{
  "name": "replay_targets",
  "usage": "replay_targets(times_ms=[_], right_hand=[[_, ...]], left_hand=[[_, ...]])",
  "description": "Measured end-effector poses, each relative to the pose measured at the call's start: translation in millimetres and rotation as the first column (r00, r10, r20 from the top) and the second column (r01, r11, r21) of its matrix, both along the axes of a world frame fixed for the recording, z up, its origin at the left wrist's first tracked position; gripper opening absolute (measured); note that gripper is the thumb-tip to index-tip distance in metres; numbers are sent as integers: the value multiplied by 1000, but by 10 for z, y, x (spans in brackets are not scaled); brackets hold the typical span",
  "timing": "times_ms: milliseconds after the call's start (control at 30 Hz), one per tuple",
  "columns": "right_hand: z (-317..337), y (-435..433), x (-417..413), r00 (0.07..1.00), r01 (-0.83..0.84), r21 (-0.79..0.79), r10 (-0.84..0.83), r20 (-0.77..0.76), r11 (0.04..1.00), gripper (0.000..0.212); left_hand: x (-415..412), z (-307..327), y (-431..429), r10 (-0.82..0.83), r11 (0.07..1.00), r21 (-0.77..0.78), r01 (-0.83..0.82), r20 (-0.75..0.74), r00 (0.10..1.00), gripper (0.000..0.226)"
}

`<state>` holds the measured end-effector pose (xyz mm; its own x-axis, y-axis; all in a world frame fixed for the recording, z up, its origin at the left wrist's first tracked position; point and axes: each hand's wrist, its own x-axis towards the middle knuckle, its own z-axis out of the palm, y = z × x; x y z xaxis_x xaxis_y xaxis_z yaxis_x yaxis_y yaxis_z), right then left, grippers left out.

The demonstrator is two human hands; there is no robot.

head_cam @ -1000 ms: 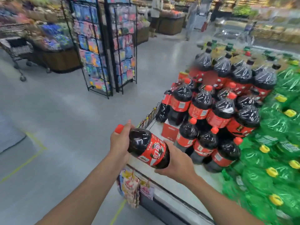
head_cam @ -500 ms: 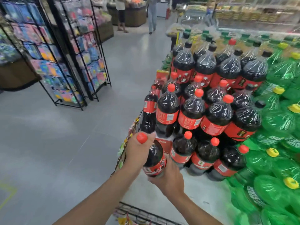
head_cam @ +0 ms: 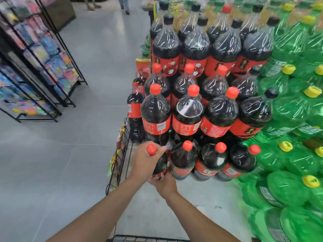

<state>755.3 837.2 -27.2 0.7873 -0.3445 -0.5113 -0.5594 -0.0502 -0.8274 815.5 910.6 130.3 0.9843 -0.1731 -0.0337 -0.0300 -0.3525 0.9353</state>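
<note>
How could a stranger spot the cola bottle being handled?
Find the stack of dark cola bottles beside the green ones. In its lowest front row, the handled bottle is leftmost. Only it has a left hand round its neck and a right hand at its base.

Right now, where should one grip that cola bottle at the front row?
Take the cola bottle by its narrow neck under the red cap, from the open aisle side, where the left hand grips; neighbouring bottles crowd its other side. The body looks wide, so the right hand supporting the base from the near side probably helps.
</note>
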Motion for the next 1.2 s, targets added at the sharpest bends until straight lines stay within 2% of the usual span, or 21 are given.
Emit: replay_targets(times_ms=[133,267,433,500,600,733,833,933,1000,1033,1133,1200], right_hand=[[173,-7,52,997,82,39,-82,-11,996,63],[61,-7,109,987,158,47,-157,-15,986,67],[156,-91,53,994,76,51,-72,-84,996,41],[147,-104,61,996,74,38,-72,-51,997,44],[144,-106,88,997,79,33,-79,-6,996,58],[307,-232,47,998,-38,31,40,-51,999,46],[442,-395,-72,987,-123,50,127,-95,991,57],[607,-574,-277,974,-148,-40,139,-177,988,66],[707,-707,-471,972,-153,-127,126,-199,980,51],[746,-768,-592,977,-133,-186,98,-188,974,46],[1024,-908,-1025,990,-34,-436,-29,-138,899,68],[1258,-940,-1348,990,8,-570,-88,-112,821,61]], left_hand=[[102,-75,-99,-21,1000,23,20,29,999,15],[183,-83,-142,-48,998,46,46,29,998,16],[220,-114,-144,-51,995,85,46,59,997,14],[225,-129,-129,-63,991,118,56,50,997,15],[235,-132,-94,-93,989,121,89,29,995,18],[216,-11,-38,-151,977,153,148,10,988,25],[191,137,10,-202,962,205,181,87,975,26],[173,264,74,-298,929,285,237,191,935,28],[148,347,107,-391,888,356,290,255,885,32],[120,397,109,-443,862,397,314,292,848,34],[-19,523,61,-573,801,465,376,415,707,43],[-192,608,-4,-627,772,483,412,477,615,46]])
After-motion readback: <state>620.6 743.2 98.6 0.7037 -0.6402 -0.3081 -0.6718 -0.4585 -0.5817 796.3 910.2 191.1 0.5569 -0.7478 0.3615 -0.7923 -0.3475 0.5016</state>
